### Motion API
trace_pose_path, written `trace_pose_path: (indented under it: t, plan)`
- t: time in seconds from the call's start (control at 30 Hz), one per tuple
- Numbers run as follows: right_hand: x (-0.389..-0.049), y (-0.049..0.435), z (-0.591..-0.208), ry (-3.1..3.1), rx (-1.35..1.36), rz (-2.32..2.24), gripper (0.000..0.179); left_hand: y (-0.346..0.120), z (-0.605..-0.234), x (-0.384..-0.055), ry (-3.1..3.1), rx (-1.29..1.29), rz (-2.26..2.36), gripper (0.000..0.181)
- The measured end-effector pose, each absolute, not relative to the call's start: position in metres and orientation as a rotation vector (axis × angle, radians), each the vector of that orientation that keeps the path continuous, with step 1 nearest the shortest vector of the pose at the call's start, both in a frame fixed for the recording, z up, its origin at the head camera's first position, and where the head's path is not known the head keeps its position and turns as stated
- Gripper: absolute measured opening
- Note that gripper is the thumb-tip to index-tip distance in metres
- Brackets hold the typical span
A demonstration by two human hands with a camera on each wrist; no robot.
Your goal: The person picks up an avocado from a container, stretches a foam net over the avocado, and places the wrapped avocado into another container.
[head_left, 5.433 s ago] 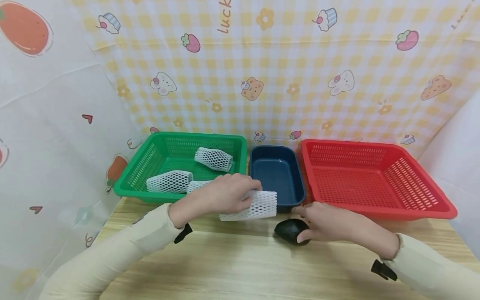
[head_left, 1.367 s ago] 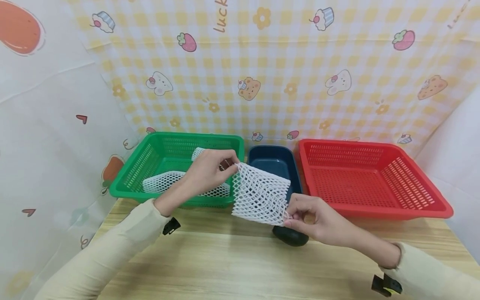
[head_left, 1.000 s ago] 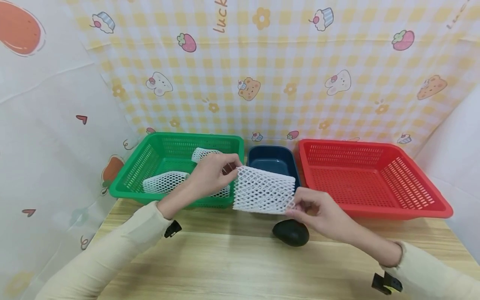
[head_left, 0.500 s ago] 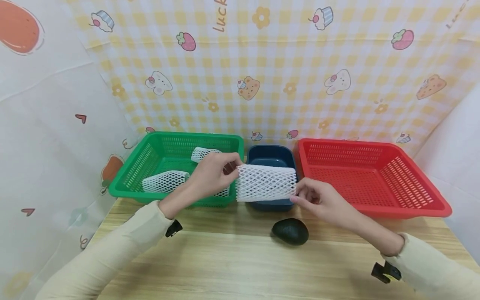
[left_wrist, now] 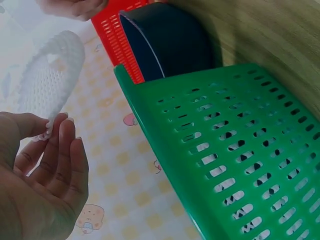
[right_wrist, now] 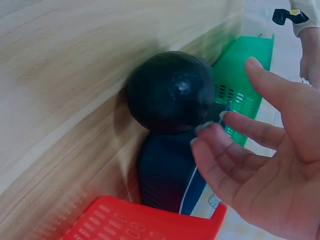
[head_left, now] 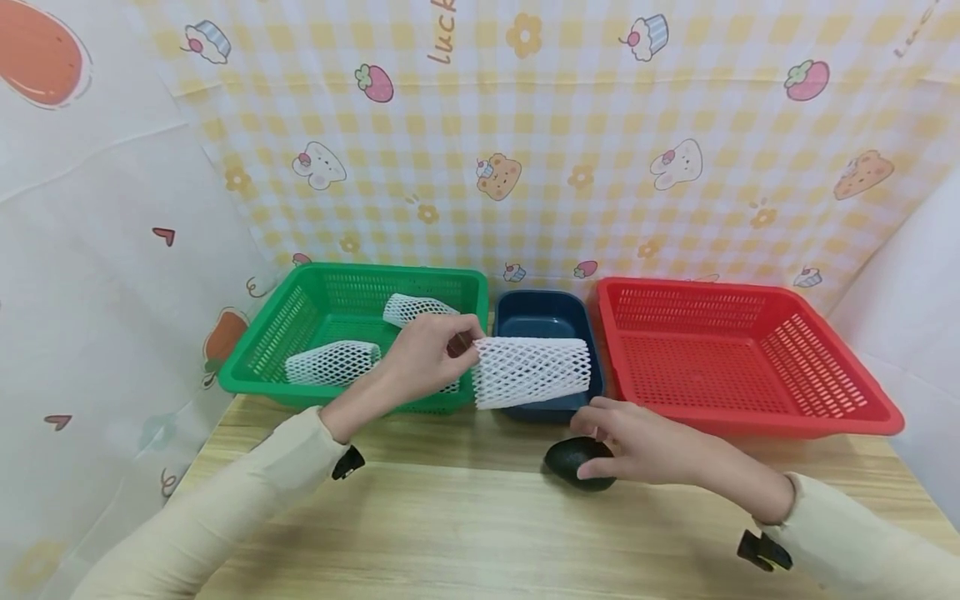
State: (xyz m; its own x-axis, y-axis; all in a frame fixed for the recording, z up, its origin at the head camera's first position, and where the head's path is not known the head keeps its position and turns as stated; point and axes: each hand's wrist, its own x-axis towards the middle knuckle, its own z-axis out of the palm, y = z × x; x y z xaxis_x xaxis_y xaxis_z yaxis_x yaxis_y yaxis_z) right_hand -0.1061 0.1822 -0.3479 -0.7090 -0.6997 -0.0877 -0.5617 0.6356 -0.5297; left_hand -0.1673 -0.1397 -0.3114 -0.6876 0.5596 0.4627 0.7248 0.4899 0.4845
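Note:
My left hand (head_left: 431,354) pinches one edge of a white foam net sleeve (head_left: 532,371) between thumb and fingers. The sleeve is held in the air before the dark blue tray; its mouth shows as a ring in the left wrist view. On the table in front of the tray lies a dark avocado (head_left: 572,458). My right hand (head_left: 656,442) hovers over its right side with fingers spread. In the right wrist view a gap shows between those fingers and the avocado (right_wrist: 170,92).
At the left, a green basket (head_left: 240,375) holds several white foam net sleeves (head_left: 333,363). The dark blue tray (head_left: 600,367) stands between it and a red basket (head_left: 750,421) on the right. A patterned cloth (head_left: 555,125) hangs behind them all.
The right hand has let go of the sleeve and moved down to the avocado. The left hand keeps hold of the sleeve, which was earlier stretched between both hands.

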Motion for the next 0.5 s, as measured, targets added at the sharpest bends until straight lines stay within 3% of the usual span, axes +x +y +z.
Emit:
trace_pose_path:
  t: [0.5]
  plan:
    - [-0.107,0.182,-0.366,2.572,-0.97,-0.485,0.068,-0.146,-0.319,-0.168,-2.535,-1.064,-1.023,0.015]
